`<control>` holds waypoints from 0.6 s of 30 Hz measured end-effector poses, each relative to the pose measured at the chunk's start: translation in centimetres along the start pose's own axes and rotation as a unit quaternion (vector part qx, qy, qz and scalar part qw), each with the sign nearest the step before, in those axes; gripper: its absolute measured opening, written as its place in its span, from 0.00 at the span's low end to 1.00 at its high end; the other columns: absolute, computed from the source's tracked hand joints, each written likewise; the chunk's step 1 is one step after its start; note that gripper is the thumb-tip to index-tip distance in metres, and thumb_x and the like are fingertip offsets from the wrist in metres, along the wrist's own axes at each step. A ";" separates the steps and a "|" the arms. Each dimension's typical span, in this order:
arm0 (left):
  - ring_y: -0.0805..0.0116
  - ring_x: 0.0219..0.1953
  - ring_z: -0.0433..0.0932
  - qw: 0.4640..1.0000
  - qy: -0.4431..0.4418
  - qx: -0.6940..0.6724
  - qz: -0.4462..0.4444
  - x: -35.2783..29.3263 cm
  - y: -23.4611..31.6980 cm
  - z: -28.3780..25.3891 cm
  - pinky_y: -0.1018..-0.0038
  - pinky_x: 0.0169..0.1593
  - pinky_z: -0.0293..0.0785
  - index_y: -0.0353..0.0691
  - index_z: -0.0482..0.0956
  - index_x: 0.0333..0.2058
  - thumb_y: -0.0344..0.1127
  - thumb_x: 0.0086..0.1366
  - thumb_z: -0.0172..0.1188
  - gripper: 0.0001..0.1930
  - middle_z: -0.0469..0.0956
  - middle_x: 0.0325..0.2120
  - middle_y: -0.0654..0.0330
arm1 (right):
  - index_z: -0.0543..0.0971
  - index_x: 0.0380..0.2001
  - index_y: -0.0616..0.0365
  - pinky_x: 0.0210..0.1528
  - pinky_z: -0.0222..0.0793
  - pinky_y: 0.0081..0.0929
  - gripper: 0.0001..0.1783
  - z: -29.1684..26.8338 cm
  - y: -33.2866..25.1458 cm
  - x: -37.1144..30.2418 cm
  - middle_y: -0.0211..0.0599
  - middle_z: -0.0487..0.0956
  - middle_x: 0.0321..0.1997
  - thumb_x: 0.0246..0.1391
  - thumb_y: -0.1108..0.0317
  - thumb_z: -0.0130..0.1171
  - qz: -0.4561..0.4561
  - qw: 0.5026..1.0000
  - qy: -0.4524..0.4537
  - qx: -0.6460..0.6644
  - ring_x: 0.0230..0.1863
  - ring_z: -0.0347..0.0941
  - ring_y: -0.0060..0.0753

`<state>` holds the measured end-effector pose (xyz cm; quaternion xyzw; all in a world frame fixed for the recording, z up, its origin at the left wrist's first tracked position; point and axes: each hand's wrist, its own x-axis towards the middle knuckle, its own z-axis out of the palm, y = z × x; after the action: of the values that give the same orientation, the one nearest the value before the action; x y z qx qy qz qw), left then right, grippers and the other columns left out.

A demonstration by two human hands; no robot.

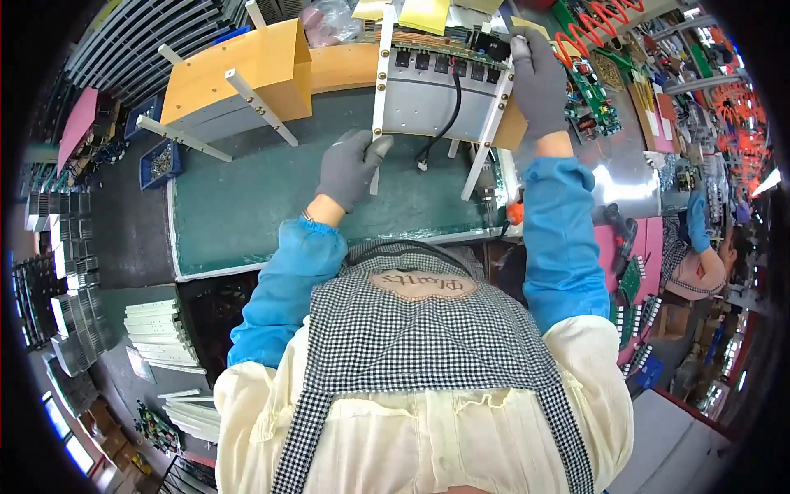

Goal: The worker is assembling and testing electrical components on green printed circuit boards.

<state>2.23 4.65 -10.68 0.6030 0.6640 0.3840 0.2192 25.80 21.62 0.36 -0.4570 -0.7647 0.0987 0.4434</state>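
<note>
A grey metal assembly (pixel 432 105) with a circuit board (pixel 428 51) along its far edge stands at the green mat's far side. White drilled bars run along both of its sides. My left hand (pixel 352 167), in a grey glove, pinches the lower part of the left bar (pixel 380 82). Around the far end of the right bar (pixel 491 136) my gloved right hand (pixel 540 86) is closed; its fingertips are partly hidden. A black cable (pixel 454 111) with a white connector hangs from the board over the metal face.
Left of it stands a similar assembly (pixel 193 128) with an orange-brown cover and white bars. A blue bin (pixel 160 163) of small parts sits at the mat's left edge. A tool with an orange end (pixel 514 213) lies near my right forearm. Another person (pixel 699 263) works at far right.
</note>
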 end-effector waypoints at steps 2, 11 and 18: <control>0.50 0.29 0.74 1.000 0.007 -0.018 0.000 0.4 0.0 0.1 0.62 0.33 0.69 0.35 0.79 0.33 0.51 0.66 0.58 0.20 0.74 0.26 0.49 | 0.76 0.48 0.45 0.40 0.71 0.42 0.13 0.2 0.3 0.3 0.44 0.81 0.37 0.64 0.57 0.50 0.001 1.000 0.003 0.001 0.38 0.78 0.51; 0.51 0.30 0.74 0.999 0.028 -0.017 0.003 1.1 0.1 0.6 0.62 0.35 0.69 0.34 0.80 0.35 0.51 0.67 0.58 0.21 0.75 0.28 0.49 | 0.75 0.46 0.45 0.39 0.71 0.44 0.11 1.7 1.3 1.5 0.45 0.81 0.37 0.64 0.59 0.49 0.023 0.999 0.010 -0.027 0.38 0.77 0.55; 0.47 0.33 0.75 0.999 0.047 -0.019 -0.003 1.4 0.3 0.9 0.59 0.35 0.69 0.37 0.79 0.33 0.49 0.67 0.58 0.18 0.76 0.29 0.49 | 0.76 0.47 0.47 0.39 0.72 0.43 0.13 1.3 2.7 2.7 0.46 0.80 0.36 0.62 0.59 0.50 -0.008 1.000 -0.025 0.002 0.37 0.77 0.54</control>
<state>2.88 6.22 -10.81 0.5781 0.6681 0.4238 0.1997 25.93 25.59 -0.35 -0.4477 -0.7788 0.1083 0.4258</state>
